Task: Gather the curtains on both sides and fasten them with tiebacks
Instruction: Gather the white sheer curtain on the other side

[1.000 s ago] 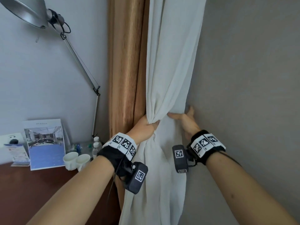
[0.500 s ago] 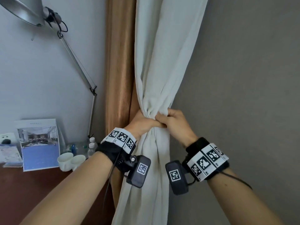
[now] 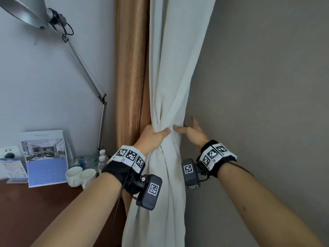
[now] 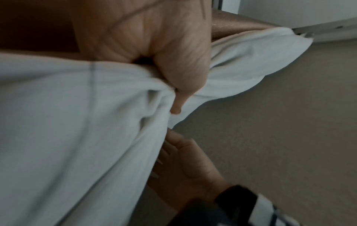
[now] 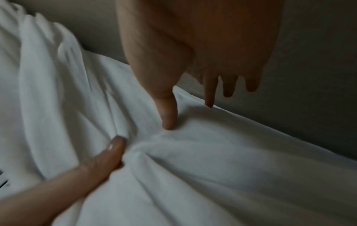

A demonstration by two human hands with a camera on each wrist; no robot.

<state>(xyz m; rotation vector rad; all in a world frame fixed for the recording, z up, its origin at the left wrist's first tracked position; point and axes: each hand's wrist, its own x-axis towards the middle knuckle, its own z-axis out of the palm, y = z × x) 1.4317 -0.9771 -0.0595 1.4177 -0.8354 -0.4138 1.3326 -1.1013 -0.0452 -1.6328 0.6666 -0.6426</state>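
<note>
A white curtain (image 3: 170, 68) hangs in the corner, bunched at waist height. Beside it on the left hangs a tan curtain (image 3: 130, 68). My left hand (image 3: 153, 138) grips the white bunch, thumb across its front; the wrist view shows that left hand (image 4: 154, 58) curled into the white curtain (image 4: 67, 122). My right hand (image 3: 191, 132) is spread at the bunch's right edge against the wall. In its wrist view the right hand (image 5: 193, 61) has straight fingers, the thumb tip touching the white curtain (image 5: 193, 168). No tieback is visible.
A grey wall (image 3: 267, 86) runs right behind the curtain. On the left a dark wooden desk (image 3: 26, 211) carries two white cups (image 3: 80, 176), small bottles (image 3: 102, 157), a standing brochure (image 3: 44, 157) and an articulated desk lamp (image 3: 26, 13).
Half a second ago my right hand was clasped on the bunch next to my left. It has let go and moved right to the curtain's edge, fingers spread. My left hand keeps its grip.
</note>
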